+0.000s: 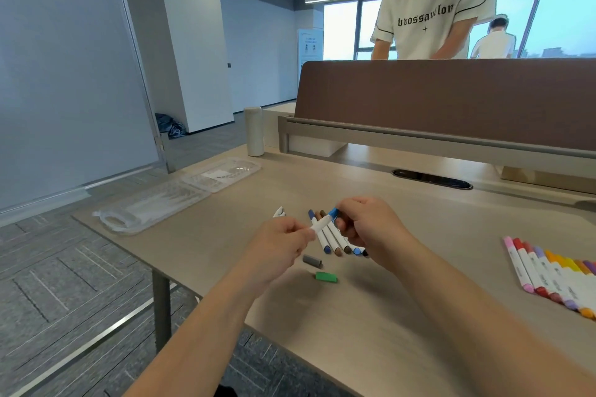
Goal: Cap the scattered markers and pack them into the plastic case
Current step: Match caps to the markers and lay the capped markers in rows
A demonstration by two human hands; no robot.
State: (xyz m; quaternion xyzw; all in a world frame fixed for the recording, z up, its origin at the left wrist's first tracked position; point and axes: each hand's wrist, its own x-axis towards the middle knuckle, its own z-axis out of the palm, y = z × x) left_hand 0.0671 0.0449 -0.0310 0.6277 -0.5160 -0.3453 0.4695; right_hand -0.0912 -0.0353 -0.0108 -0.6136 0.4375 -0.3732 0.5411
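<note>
Blue-capped marker (323, 222), left hand (280, 245) pinching its barrel, right hand (371, 226) gripping its cap

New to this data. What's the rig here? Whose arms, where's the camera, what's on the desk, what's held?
No robot: a person wears one wide-angle head camera looking down, so the arms are their own. The left hand and right hand hold one blue-capped marker: left on its white barrel, right's grip at the blue cap end; whether the cap is seated is unclear. On the desk lie loose markers beneath the hands, a grey cap, a green cap, an open clear plastic case at left and a row of capped markers at right.
</note>
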